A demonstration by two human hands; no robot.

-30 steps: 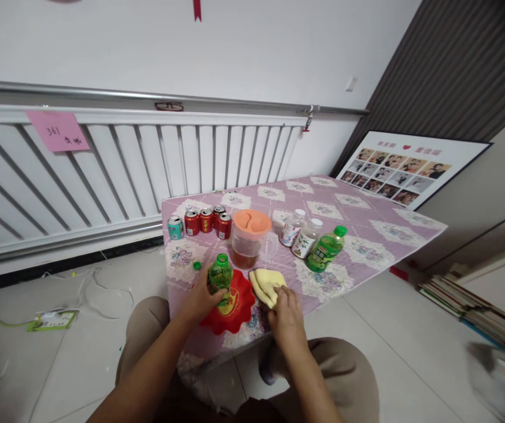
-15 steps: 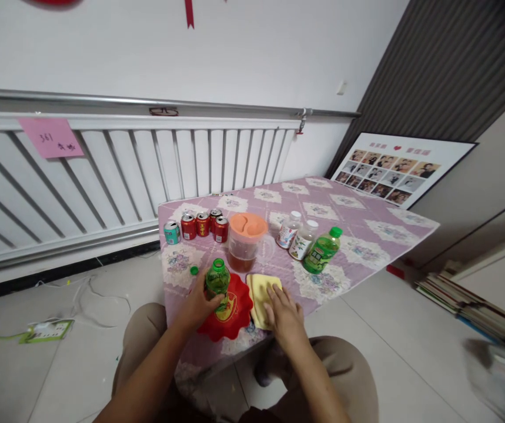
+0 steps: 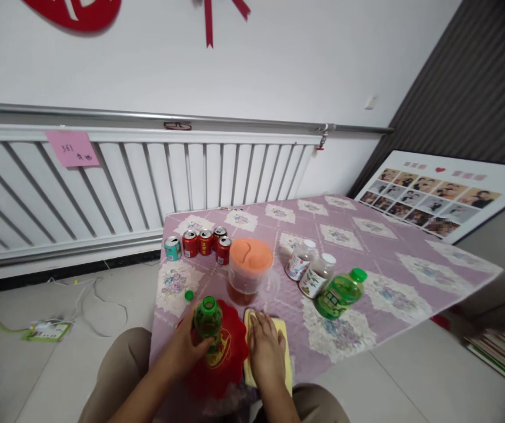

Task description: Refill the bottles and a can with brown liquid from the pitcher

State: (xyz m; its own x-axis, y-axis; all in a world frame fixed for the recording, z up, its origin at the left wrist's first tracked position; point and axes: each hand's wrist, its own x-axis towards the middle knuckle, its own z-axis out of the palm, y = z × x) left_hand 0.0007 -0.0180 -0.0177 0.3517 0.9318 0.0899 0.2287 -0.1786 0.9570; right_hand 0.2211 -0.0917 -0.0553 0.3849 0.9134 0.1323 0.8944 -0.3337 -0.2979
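Note:
My left hand [image 3: 186,348] is wrapped round an uncapped green bottle [image 3: 208,320], upright over the red scalloped plate [image 3: 230,352]. Its green cap [image 3: 189,295] lies on the cloth beyond that hand. Flat on the folded yellow cloth [image 3: 284,367], right of the plate, rests my right hand [image 3: 267,346], fingers stretched out. Behind the plate stands a clear pitcher [image 3: 247,282] with an orange lid and some brown liquid inside.
Several red cans [image 3: 205,242] and a teal can [image 3: 173,249] stand at the table's back left. Right of the pitcher are two white-capped bottles [image 3: 300,260] and a full green bottle [image 3: 339,295]. A radiator [image 3: 199,170] runs behind the patterned tablecloth [image 3: 287,212].
The view has shifted, so the table things appear lower. My right hand has moved left and forward over the yellow cloth. The left hand still holds the green bottle.

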